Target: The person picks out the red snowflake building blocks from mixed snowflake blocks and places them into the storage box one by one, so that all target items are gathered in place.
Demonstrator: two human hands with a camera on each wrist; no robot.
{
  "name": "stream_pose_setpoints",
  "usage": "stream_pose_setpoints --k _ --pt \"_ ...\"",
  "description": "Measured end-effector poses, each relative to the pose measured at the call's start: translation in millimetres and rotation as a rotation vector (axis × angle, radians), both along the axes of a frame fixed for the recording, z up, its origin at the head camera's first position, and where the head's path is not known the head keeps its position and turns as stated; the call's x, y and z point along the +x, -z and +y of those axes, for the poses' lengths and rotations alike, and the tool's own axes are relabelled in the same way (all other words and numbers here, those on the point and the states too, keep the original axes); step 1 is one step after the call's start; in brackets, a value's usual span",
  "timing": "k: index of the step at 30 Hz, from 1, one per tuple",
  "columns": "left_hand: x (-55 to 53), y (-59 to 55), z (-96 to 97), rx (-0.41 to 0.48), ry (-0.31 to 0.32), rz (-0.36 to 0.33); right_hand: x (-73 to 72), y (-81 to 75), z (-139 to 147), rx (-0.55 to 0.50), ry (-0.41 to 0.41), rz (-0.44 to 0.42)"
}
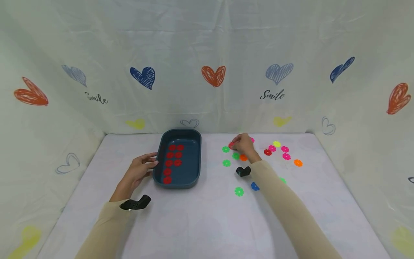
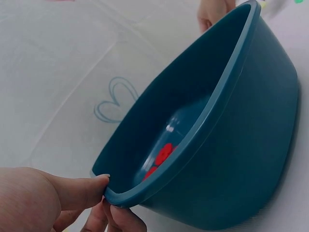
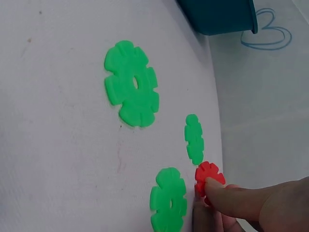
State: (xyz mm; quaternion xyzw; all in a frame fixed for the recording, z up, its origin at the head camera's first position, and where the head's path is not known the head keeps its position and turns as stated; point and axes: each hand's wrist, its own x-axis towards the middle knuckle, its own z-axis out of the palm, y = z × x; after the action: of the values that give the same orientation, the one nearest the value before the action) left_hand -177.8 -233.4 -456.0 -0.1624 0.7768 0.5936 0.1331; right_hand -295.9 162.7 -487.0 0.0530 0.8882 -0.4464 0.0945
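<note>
A dark teal plastic tub (image 1: 196,180) stands left of the table's middle. Inside it, several red snowflake discs (image 1: 170,155) lie in two columns along the left side. My left hand (image 1: 139,169) pinches the tub's left rim between thumb and fingers, as the left wrist view shows. Over on the right, my right hand (image 1: 244,145) pinches a red snowflake disc (image 3: 207,175) between thumb and fingers. Around that hand lie green snowflake discs (image 3: 133,84), and an orange snowflake disc (image 1: 243,157) is partly covered by its wrist.
Farther right are pink (image 1: 286,157), dark red (image 1: 267,152), yellow (image 1: 276,144) and orange discs (image 1: 298,163). Nearer the front lie a green disc (image 1: 239,191) and a blue disc (image 1: 254,186), close to the right sleeve. A heart-printed cloth (image 1: 207,43) hangs behind the table.
</note>
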Motion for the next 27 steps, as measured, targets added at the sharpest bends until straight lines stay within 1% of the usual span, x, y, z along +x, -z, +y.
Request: stream_pose_setpoints --k 3,6,10,13,17,22,27 --pt "-0.4 0.3 0.6 0.001 0.003 0.003 2.0 -0.7 4 -0.040 0.002 0.011" --pt "0.0 -0.2 0.3 -0.003 0.005 0.002 4.3 -3.1 7 -0.051 0.010 0.007" --pt "0.4 -1.4 -0.5 -0.016 0.010 -0.002 7.1 -8.0 10 -0.044 0.015 -0.005" --pt "0.2 -1.4 -0.8 -0.019 0.011 -0.002 8.7 -12.6 11 -0.027 0.001 0.020" --pt "-0.2 -1.3 -0.2 -0.015 0.009 -0.002 11.2 -21.6 10 -0.014 -0.019 0.058" --pt "0.1 -2.1 0.1 -0.017 0.008 -0.010 14.9 -33.7 6 -0.029 -0.022 0.059" --pt "0.1 -2.4 -0.2 -0.022 0.014 -0.012 20.0 -44.5 1 -0.069 -0.042 0.064"
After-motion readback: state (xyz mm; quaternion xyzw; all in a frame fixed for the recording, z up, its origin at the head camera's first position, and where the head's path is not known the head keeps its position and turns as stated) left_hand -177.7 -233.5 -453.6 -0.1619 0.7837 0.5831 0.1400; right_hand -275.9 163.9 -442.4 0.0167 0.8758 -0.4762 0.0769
